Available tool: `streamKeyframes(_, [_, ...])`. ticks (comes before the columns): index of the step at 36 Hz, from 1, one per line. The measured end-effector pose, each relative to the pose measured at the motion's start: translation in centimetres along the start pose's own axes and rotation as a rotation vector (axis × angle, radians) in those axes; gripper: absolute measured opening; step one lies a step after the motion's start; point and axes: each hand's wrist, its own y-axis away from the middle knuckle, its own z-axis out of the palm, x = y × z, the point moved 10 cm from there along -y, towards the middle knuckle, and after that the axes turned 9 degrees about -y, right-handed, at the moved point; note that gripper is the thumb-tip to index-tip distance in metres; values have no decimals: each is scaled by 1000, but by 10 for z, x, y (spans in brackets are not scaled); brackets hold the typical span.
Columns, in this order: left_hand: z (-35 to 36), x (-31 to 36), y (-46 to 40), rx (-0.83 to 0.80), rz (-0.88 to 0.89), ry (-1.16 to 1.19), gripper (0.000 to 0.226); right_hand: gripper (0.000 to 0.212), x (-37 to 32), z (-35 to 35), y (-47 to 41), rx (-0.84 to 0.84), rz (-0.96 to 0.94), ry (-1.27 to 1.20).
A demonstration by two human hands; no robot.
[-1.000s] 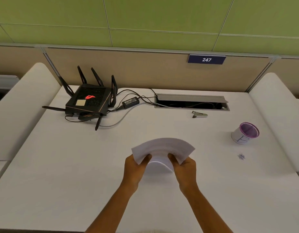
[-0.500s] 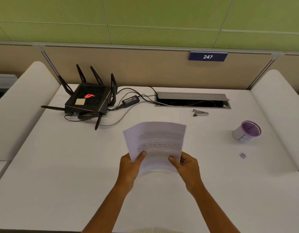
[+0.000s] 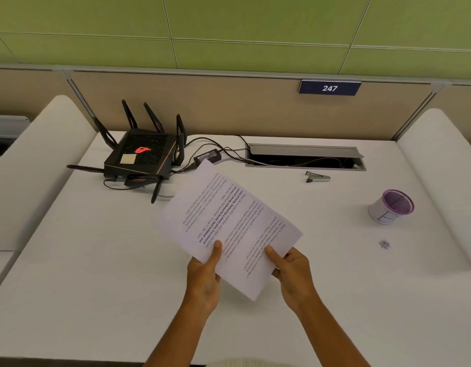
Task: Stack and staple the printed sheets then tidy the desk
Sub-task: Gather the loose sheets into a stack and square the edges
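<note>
We hold the printed sheets (image 3: 229,229) above the desk (image 3: 96,287), our left hand (image 3: 204,279) and right hand (image 3: 292,276) each pinching the near edge, thumbs on top. Since a moment ago the stack has turned counter-clockwise. The stapler (image 3: 317,177) lies beyond.

My left hand (image 3: 204,280) and my right hand (image 3: 292,274) are bare: no gloves, no rings that I can make out, no watch or band at either wrist. My forearms are bare as well, with no sleeve showing anywhere along them. They run in from about 7 o'clock and 5 o'clock at the lower edge of the view. Short, plain nails show on both thumbs. At 6 o'clock, right on the bottom edge, a sliver of pale, ribbed cloth (image 3: 235,362) shows, which seems to be my clothing.
</note>
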Motion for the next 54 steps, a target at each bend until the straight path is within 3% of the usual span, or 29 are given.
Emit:
streamKeyframes(6, [-51, 15, -24, 31, -9, 25, 53, 26, -30, -15, -9, 7, -39, 238])
streamKeyframes(13, [-63, 42, -36, -67, 27, -544, 41, 17, -72, -18, -18, -34, -123, 440])
streamKeyframes(16, [-50, 52, -38, -93, 59, -663, 35, 12, -83, -16, -20, -37, -171, 515])
streamKeyframes(25, [-36, 78, -28, 20, 222, -561, 12, 23, -99, -13, -1, -11, -422, 518])
streamKeyframes(30, [-32, 48, -20, -60, 230, -651, 20, 21, -62, -38, -9, 58, -335, 493])
streamKeyframes(40, [-38, 40, -16, -45, 223, -677, 18, 16, -46, -51, -10, 116, -304, 532])
streamKeyframes(45, [-53, 23, -24, 11, 137, -664, 13, 13, -30, -53, -14, 86, -216, 546])
streamKeyframes(54, [-63, 26, -26, 46, 160, -675, 30, 7, -79, -26, -12, -5, -301, 585])
